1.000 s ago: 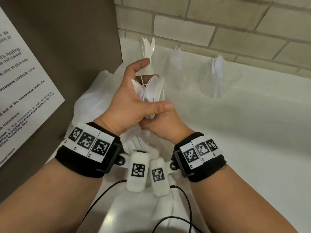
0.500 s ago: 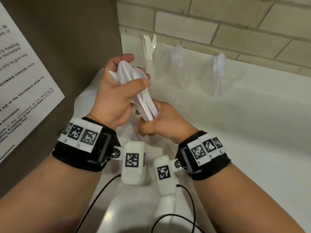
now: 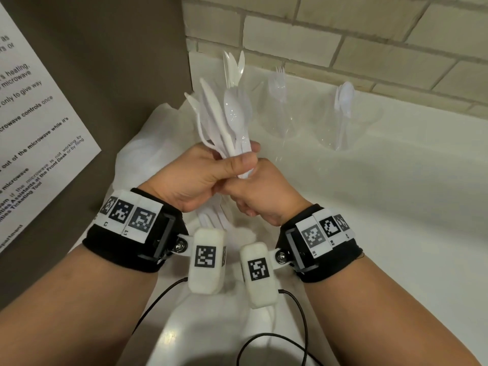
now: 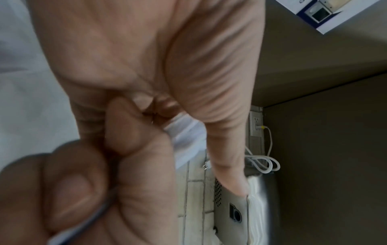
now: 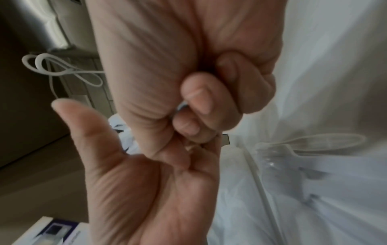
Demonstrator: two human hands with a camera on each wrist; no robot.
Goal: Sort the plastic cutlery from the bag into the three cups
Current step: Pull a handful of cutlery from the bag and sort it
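Observation:
My left hand (image 3: 235, 162) grips a bundle of white plastic cutlery (image 3: 227, 120) by the handles, with spoon bowls and knife blades pointing up. My right hand (image 3: 253, 191) sits just under it, fingers curled at the lower handle ends (image 3: 245, 175). In the left wrist view the handles (image 4: 182, 127) show inside the left fist (image 4: 146, 66). Both hands hover over the white plastic bag (image 3: 148, 149). Three clear cups line the back: knives (image 3: 233, 67) in the left, forks in the middle cup (image 3: 280, 120), spoons in the right cup (image 3: 343, 128).
A brown panel with a paper notice (image 3: 39, 128) closes the left side. A brick wall (image 3: 343, 35) runs behind the cups. The white counter (image 3: 396, 207) spreads to the right. The left wrist view shows a metal appliance (image 4: 230, 215) and a looped white cord (image 4: 266, 164).
The left hand has swung the bundle from leaning left to standing upright and now grips it lower, at the handles. The right hand stayed under the handle ends.

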